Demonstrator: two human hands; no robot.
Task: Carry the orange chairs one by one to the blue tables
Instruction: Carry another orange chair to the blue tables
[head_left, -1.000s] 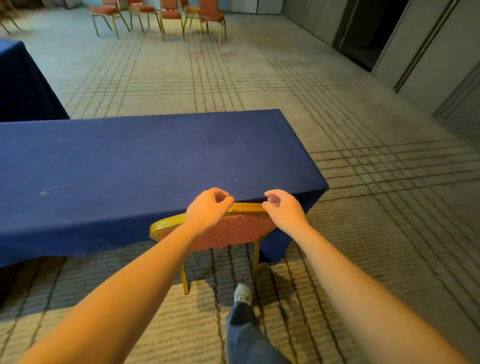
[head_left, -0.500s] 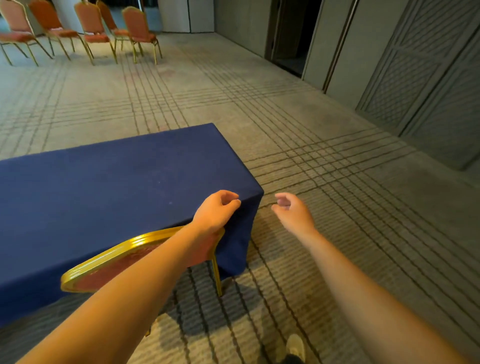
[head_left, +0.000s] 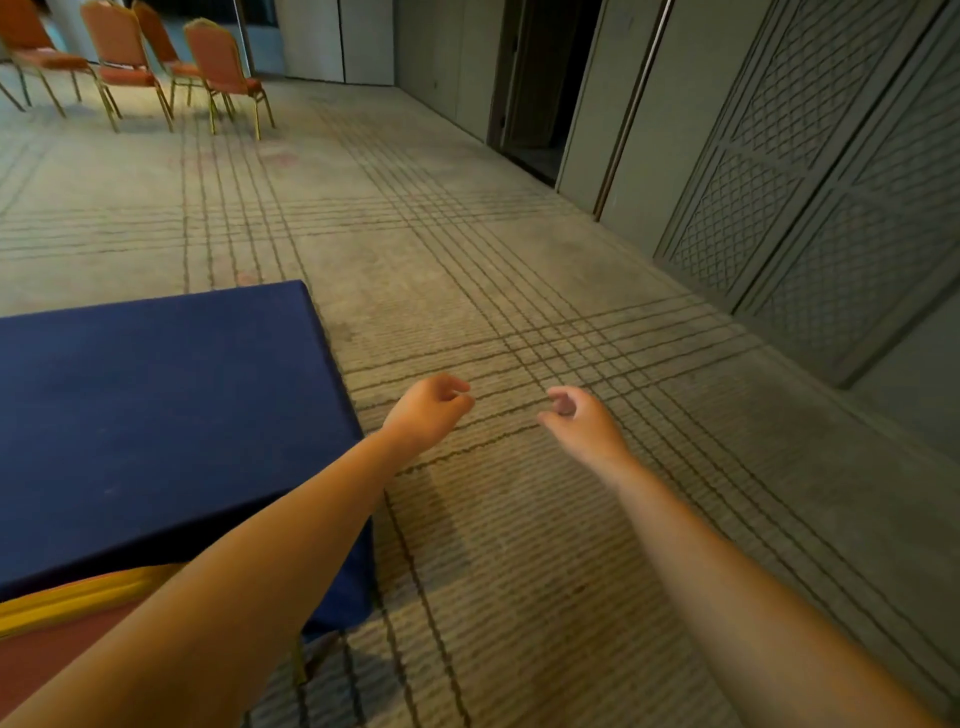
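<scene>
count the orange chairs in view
5. Four in the far row: first, second, third, fourth; one chair at the table, bottom left. Others may be off-frame.

A beige carpet (head_left: 519, 545) crossed by bands of dark lines covers the floor. The blue table (head_left: 156, 415) stands on it, its dark cloth (faintly speckled on top) hanging down over the near right corner. At the table's near edge an orange chair (head_left: 57, 603) stands on the carpet, its gold-framed back just beside the cloth, with one gold leg showing below the table's corner. Well beyond the table's far side, several more orange chairs (head_left: 122, 49) stand on the carpet in a loose group. To the table's right the carpet runs on to grey wall panels.
</scene>
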